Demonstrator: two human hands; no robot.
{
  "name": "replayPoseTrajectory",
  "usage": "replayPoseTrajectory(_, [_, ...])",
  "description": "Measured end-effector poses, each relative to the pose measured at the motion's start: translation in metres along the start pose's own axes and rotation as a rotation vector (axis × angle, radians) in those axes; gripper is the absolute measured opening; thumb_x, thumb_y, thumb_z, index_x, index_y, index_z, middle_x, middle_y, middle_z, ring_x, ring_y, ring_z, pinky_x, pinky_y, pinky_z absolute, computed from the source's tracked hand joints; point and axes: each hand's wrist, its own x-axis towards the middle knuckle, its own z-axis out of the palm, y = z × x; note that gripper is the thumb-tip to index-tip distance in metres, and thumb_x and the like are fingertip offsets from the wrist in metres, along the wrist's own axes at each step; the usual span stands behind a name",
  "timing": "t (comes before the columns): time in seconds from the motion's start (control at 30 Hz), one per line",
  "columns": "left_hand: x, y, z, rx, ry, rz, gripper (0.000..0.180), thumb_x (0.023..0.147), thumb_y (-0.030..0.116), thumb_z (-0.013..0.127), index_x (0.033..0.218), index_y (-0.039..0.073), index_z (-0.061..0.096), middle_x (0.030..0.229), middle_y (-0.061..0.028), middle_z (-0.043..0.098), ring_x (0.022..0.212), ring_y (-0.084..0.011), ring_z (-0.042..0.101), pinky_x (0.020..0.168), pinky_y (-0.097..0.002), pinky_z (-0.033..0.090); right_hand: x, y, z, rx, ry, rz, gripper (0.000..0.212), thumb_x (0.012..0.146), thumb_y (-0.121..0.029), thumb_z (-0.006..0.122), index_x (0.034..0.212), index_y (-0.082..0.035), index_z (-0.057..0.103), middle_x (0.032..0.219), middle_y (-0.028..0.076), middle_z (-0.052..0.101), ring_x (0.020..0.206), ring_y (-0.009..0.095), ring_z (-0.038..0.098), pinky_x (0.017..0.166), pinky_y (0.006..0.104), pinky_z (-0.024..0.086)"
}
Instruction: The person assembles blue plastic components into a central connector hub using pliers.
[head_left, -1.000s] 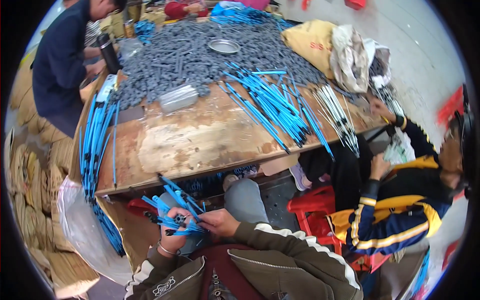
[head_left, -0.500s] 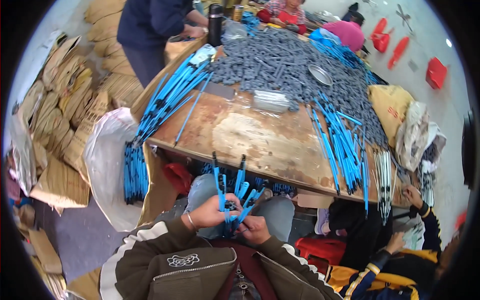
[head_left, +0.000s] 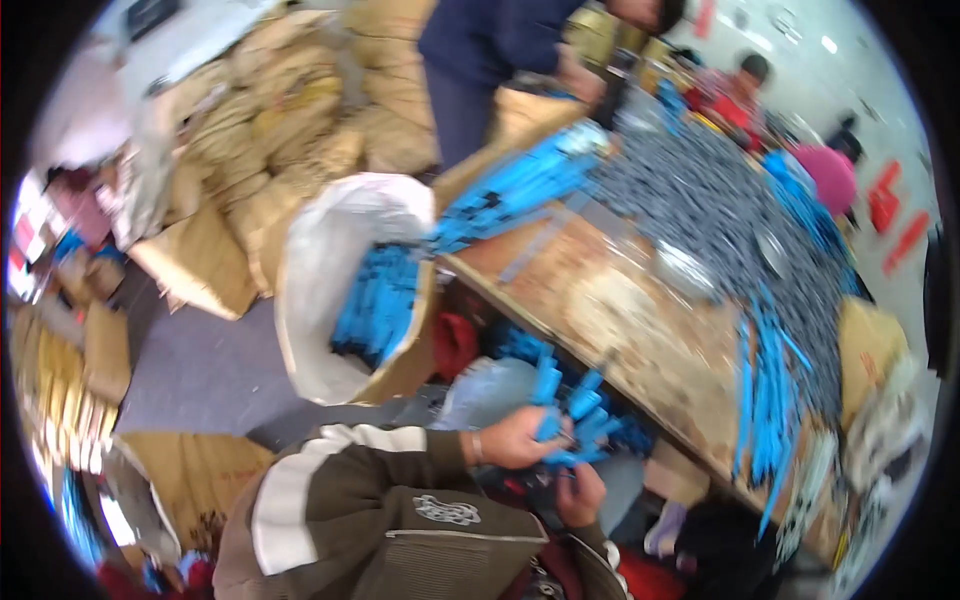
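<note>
Left hand and right hand together, clamped on bundle of blue sticks; half-filled white sack left of hands; many loose sticks on table beyond.

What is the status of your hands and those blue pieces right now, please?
Left hand gripping bundle of blue pieces. Right hand under it, closed on the ends. Wooden table edge close ahead.

A worn wooden table carries a heap of grey parts, blue strips at its near end, and more blue strips.
</note>
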Motion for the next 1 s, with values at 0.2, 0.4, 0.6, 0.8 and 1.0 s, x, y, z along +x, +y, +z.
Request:
replayPoseTrajectory(0.2, [-0.005,-0.001,0.016,0.173,0.031,0.096,0.02,0.083,0.017,0.06,0.092,0.001,0.052,0.079,-0.0124,0.058,0.073,-0.0193,0.055,0.067,-0.0331,0.045,-0.054,0.078,0.004,0.187,0.162,0.405,0.018,0.084,-0.009,0.054,0.097,0.003,0.055,0.087,0.015,0.062,0.077,0.018,0.057,0.068,0.0313,0.045])
replayPoseTrajectory(0.4, [-0.021,0.02,0.022,0.262,0.004,0.091,0.022,0.082,0.021,0.06,0.089,0.002,0.05,0.079,-0.0146,0.059,0.079,-0.0292,0.058,0.067,-0.0373,0.045,-0.04,0.08,0.037,0.477,0.032,0.322,0.025,0.084,-0.015,0.054,0.102,0.003,0.054,0.091,0.017,0.062,0.08,0.023,0.058,0.072,0.0351,0.045])
replayPoseTrajectory(0.6, [-0.033,0.049,0.028,0.292,0.0,0.066,0.022,0.082,0.02,0.06,0.086,0.002,0.047,0.075,-0.0131,0.058,0.073,-0.0281,0.059,0.063,-0.0371,0.046,-0.048,0.098,0.043,0.577,-0.039,0.376,0.033,0.083,-0.021,0.056,0.105,0.004,0.053,0.094,0.019,0.061,0.084,0.028,0.057,0.073,0.0371,0.045])
replayPoseTrajectory(0.8, [-0.047,0.058,0.027,0.287,0.031,0.128,0.021,0.082,0.017,0.059,0.086,0.002,0.047,0.072,-0.0135,0.056,0.065,-0.0284,0.059,0.058,-0.0362,0.046,-0.066,0.14,0.047,0.655,-0.079,0.449,0.042,0.082,-0.027,0.059,0.108,0.005,0.052,0.097,0.021,0.06,0.089,0.032,0.056,0.075,0.039,0.044])
replayPoseTrajectory(1.0, [-0.042,0.045,0.021,0.324,0.069,0.188,0.019,0.082,0.015,0.058,0.088,0.001,0.047,0.073,-0.0142,0.056,0.069,-0.0281,0.059,0.06,-0.0362,0.046,-0.081,0.206,0.051,0.725,-0.057,0.541,0.051,0.081,-0.034,0.061,0.111,0.006,0.05,0.1,0.023,0.06,0.093,0.036,0.056,0.076,0.041,0.044])
